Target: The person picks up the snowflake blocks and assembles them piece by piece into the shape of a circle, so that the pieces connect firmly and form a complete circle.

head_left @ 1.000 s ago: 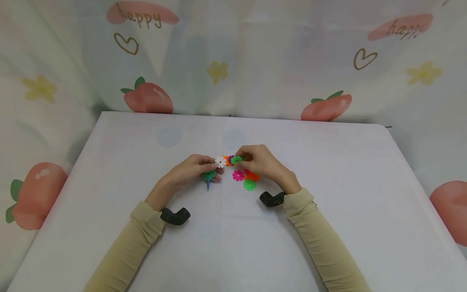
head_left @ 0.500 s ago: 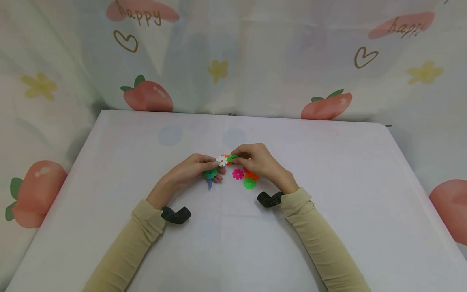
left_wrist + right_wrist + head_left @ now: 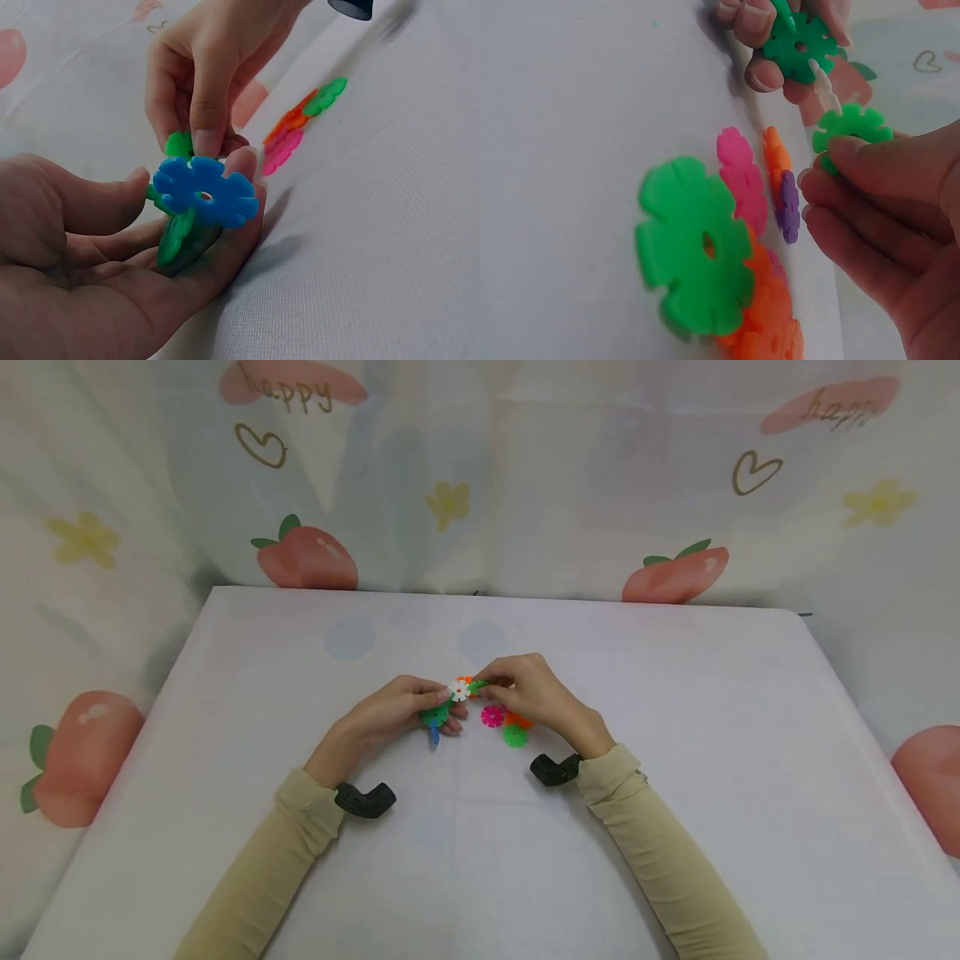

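Observation:
My left hand holds a small chain of slotted plastic snowflake discs between thumb and fingers. A blue disc forms the chain's near end, joined to a dark green disc; a white disc stands at the other end, toward the right hand. My right hand pinches a light green snowflake disc between thumb and fingertips. Its edge meets the white disc's edge in the right wrist view. The fingers partly hide both the chain and the light green disc.
Several loose discs lie on the white-covered table below the right hand: a pink one, orange ones and another light green one. Farther back, an orange disc and a purple disc lie together. A patterned cloth hangs behind.
My right hand has shifted slightly left, bringing the light green disc against the white one and tilting it more edge-on. The left hand's chain has moved slightly right.

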The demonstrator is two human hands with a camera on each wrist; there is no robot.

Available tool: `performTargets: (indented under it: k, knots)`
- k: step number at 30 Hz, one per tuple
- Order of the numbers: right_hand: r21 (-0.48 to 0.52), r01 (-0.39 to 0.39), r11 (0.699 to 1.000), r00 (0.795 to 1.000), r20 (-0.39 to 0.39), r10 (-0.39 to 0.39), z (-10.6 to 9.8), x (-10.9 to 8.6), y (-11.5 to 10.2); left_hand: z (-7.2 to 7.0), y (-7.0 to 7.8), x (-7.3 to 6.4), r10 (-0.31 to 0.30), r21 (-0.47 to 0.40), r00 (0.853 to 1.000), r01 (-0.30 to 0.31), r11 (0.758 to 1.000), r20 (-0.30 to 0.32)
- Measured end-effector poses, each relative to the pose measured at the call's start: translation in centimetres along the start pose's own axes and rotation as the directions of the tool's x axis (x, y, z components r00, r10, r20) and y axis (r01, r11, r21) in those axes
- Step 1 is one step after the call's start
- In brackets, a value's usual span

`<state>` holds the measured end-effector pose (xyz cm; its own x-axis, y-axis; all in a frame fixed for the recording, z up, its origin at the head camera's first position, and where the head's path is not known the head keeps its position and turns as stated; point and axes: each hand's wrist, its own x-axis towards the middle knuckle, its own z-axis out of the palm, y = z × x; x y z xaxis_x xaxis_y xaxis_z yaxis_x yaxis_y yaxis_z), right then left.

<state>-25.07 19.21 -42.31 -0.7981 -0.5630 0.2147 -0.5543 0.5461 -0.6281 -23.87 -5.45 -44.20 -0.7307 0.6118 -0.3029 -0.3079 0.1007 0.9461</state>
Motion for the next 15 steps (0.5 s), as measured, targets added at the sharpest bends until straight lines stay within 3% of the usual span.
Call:
performTargets:
  k: [8,15]
  knots:
    - [0.011,0.018,1.0,0.998,-0.058,-0.017,0.3,-0.18,-0.11,0.32,-0.05,0.23,0.045,0.018,0.999,-0.045,0.999,0.005]
    - [0.059,0.015,0.998,0.998,-0.065,-0.011,0.86,-0.14,0.07,0.21,-0.03,0.02,0.035,0.053,0.999,-0.035,0.998,0.003]
